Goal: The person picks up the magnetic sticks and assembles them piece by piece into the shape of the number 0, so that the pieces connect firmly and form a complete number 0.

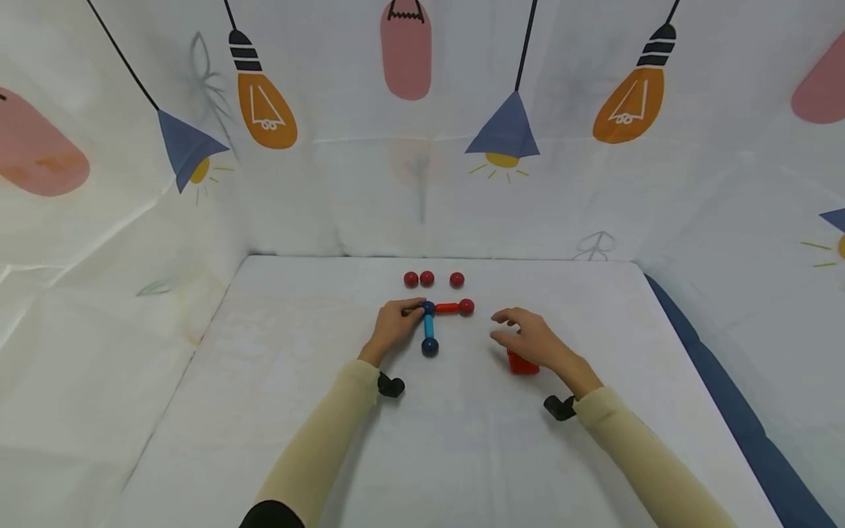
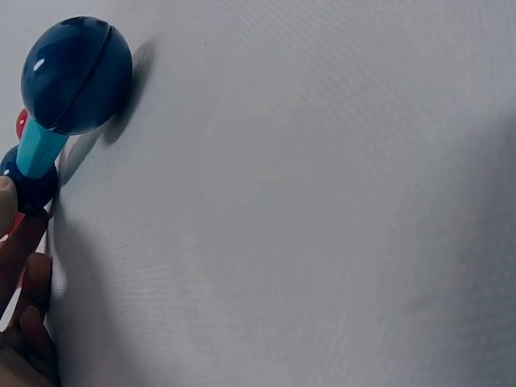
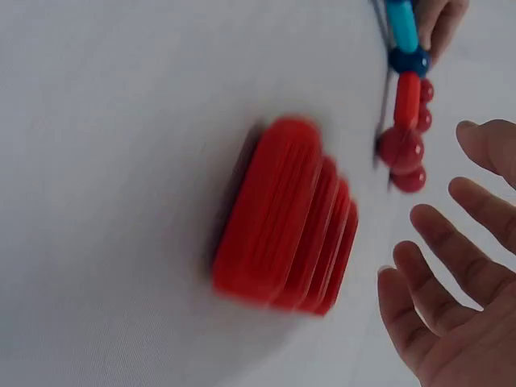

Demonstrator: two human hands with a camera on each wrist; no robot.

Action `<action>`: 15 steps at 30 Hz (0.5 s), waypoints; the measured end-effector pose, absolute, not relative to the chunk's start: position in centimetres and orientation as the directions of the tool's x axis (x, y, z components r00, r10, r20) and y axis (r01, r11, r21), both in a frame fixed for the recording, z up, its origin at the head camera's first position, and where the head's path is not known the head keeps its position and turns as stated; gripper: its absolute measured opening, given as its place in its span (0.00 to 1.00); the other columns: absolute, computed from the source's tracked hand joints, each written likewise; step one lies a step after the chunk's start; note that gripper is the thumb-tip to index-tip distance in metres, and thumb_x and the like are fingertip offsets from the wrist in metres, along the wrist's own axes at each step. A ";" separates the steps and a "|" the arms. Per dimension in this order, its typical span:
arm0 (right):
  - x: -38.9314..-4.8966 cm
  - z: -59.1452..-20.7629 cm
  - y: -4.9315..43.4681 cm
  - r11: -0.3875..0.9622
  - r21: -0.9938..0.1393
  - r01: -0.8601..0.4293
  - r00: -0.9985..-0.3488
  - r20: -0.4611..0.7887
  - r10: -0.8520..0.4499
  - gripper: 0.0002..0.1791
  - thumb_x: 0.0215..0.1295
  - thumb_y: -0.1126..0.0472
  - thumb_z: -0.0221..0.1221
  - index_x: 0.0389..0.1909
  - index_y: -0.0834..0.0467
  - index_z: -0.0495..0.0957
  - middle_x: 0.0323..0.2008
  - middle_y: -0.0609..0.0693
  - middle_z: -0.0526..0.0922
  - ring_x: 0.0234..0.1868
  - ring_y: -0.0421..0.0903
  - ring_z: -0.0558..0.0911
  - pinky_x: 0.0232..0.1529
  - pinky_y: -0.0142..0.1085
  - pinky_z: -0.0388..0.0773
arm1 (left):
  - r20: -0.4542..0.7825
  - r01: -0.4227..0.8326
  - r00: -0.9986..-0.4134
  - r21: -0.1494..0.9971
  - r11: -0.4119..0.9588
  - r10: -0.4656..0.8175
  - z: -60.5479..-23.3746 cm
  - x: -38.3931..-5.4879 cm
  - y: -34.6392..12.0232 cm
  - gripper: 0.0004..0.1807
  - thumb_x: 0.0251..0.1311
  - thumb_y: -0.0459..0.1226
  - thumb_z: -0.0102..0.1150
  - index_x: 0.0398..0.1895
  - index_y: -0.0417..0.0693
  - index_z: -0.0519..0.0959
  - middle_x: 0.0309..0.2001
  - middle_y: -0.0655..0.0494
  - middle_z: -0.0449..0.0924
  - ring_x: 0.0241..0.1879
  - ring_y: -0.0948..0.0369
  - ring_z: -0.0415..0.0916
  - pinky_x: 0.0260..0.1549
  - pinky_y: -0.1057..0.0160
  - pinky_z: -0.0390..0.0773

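An L-shaped piece lies toward the far middle of the table. At its corner is a dark blue ball (image 1: 428,308), which my left hand (image 1: 394,325) pinches between thumb and fingers. From that ball a light blue rod (image 1: 429,326) leads to a second dark blue ball (image 2: 76,74) on the near side. Off to the right, a red rod (image 1: 447,309) ends in a red ball (image 1: 466,307). My right hand (image 1: 531,337) hovers with fingers spread and nothing in it. Beneath and beside it, several red ridged rods (image 3: 278,218) lie side by side.
Behind the L-shaped piece, three loose red balls (image 1: 427,279) sit in a row. The white table (image 1: 297,330) meets a printed cloth backdrop (image 1: 350,198) at its far edge. Dark blue material (image 1: 716,381) shows beyond the right edge.
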State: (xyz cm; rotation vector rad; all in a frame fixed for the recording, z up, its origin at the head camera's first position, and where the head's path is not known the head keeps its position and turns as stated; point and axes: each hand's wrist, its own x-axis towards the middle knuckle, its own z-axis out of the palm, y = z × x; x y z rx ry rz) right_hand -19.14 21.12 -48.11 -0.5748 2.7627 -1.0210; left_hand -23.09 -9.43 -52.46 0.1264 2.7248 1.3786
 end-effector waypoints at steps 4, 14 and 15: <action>-19.0 -48.0 23.2 0.727 -0.626 -0.282 -0.924 -0.027 -0.382 0.21 0.72 0.57 0.62 0.61 0.63 0.78 0.60 0.61 0.82 0.58 0.60 0.78 0.59 0.58 0.79 | -0.034 0.038 -0.993 0.811 0.584 0.111 -52.4 -23.0 -9.3 0.19 0.74 0.41 0.58 0.65 0.54 0.81 0.63 0.51 0.83 0.57 0.52 0.80 0.61 0.50 0.78; -19.1 -49.4 26.3 0.733 -0.635 -0.244 -0.930 -0.061 -0.362 0.15 0.72 0.61 0.62 0.55 0.63 0.81 0.52 0.59 0.85 0.52 0.57 0.82 0.50 0.51 0.83 | -0.035 0.036 -0.993 0.809 0.586 0.109 -52.4 -23.0 -9.3 0.19 0.74 0.41 0.58 0.65 0.54 0.81 0.62 0.52 0.83 0.56 0.52 0.80 0.60 0.51 0.78; -19.1 -49.6 26.4 0.729 -0.640 -0.241 -0.930 -0.063 -0.363 0.14 0.72 0.61 0.62 0.54 0.63 0.82 0.52 0.59 0.85 0.51 0.57 0.82 0.49 0.50 0.84 | -0.036 0.035 -0.993 0.809 0.587 0.109 -52.4 -23.0 -9.3 0.19 0.74 0.41 0.58 0.65 0.54 0.81 0.62 0.52 0.83 0.56 0.52 0.80 0.60 0.51 0.79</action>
